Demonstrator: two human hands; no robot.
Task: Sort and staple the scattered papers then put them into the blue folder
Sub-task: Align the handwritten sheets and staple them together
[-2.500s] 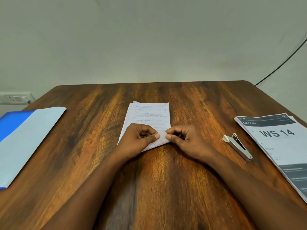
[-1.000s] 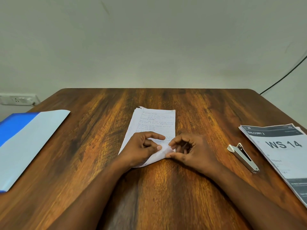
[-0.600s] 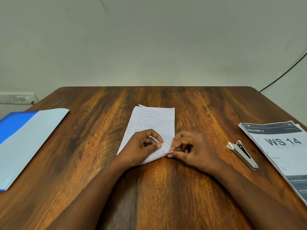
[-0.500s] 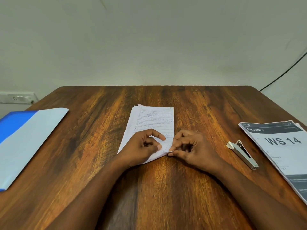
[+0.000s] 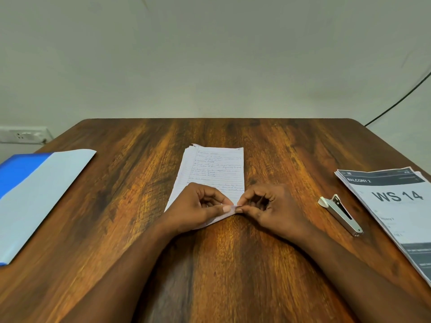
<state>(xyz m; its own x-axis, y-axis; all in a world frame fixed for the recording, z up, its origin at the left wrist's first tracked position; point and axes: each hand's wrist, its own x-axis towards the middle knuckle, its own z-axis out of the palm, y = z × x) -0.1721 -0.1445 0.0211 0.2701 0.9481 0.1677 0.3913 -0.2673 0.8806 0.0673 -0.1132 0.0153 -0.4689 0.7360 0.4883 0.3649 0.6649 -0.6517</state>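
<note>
Lying open at table's [image 5: 233,264] left edge: blue folder [image 5: 35,197], pale inner face up, contents not discernible. Lying mid-table: handwritten lined papers [image 5: 214,171], stacked, near corner lifting. Pinching that corner from both sides: left hand [image 5: 198,208], right hand [image 5: 272,210], fingers curling. Resting right: stapler [image 5: 340,215], just beside printed "WS 14" sheets [image 5: 396,206].
</note>
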